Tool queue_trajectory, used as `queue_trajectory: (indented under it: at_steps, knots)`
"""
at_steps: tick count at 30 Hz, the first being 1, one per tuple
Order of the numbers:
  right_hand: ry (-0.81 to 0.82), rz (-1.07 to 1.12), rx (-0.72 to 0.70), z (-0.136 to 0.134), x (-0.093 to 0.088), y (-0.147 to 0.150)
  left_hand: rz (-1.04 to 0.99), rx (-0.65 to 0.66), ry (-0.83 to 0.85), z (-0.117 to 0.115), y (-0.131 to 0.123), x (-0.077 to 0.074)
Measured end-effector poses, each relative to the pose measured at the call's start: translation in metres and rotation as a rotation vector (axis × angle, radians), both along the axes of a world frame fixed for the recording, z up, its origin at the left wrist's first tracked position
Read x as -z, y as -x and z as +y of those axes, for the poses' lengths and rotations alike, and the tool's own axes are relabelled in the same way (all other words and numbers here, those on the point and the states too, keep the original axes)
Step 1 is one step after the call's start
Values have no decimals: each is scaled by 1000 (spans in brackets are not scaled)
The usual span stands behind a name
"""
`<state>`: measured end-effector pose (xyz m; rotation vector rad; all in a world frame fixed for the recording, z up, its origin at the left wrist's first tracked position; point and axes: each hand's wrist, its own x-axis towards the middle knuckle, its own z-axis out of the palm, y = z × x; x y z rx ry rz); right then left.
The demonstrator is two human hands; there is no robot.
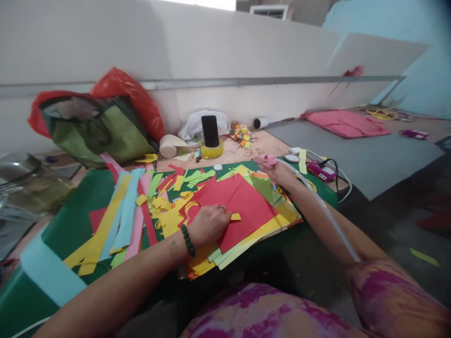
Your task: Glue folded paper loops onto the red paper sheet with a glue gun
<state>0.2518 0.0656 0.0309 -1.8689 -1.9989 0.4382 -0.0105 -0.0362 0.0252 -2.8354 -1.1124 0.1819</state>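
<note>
My left hand, with a green bead bracelet at the wrist, rests on red paper sheets. Its fingers are closed on a short yellow paper strip, whose end sticks out on the right. Further back and to the right, my right hand grips a pink glue gun. A long clear glue stick runs from the gun back over my forearm. Beneath the red sheets lie yellow and pale green sheets. Yellow paper scraps and curls lie left of my left hand.
Long coloured paper strips cover the left of the green surface. Behind stand a phone, a yellow tape roll, a paper ornament and a green bag. A purple power strip with cords lies right.
</note>
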Motion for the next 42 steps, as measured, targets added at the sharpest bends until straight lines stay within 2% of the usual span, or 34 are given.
queue_trajectory:
  at_steps: [5, 9, 13, 16, 18, 20, 22, 26, 29, 31, 33, 39, 42]
  knots:
    - [131, -101, 136, 23, 10, 8, -80, -57, -81, 0, 6, -3]
    - [173, -135, 134, 26, 7, 8, -236, -28, -260, 2, 15, 0]
    - [136, -163, 144, 7, -1, 0, -436, 29, -492, 4, 20, 3]
    - [-1, -198, 238, -28, -2, -4, -501, 62, -643, 7, 21, 3]
    - [-39, -53, 125, -59, 1, 2, -494, 80, -707, 9, 20, 3]
    - [14, 288, -110, -88, 6, 18, -468, 99, -751, 9, 19, 3]
    - [103, 584, -236, -108, 9, 42, -427, 117, -785, 7, 17, 3]
    - [115, 903, -248, -113, 11, 88, -329, 131, -841, -2, 12, 5]
    - [78, 1024, -213, -103, 11, 102, -325, 130, -813, -7, 10, 5]
    - [56, 1038, -209, -98, 11, 102, -406, 83, -690, -7, 10, 5]
    - [40, 1013, -222, -95, 10, 98, -557, -5, -448, -6, 11, 2]
    - [68, 894, -348, -91, 5, 89, -1200, -359, 638, 4, 12, -9]
    - [57, 807, -410, -90, 5, 89, -1388, -492, 1023, 8, 10, -13]
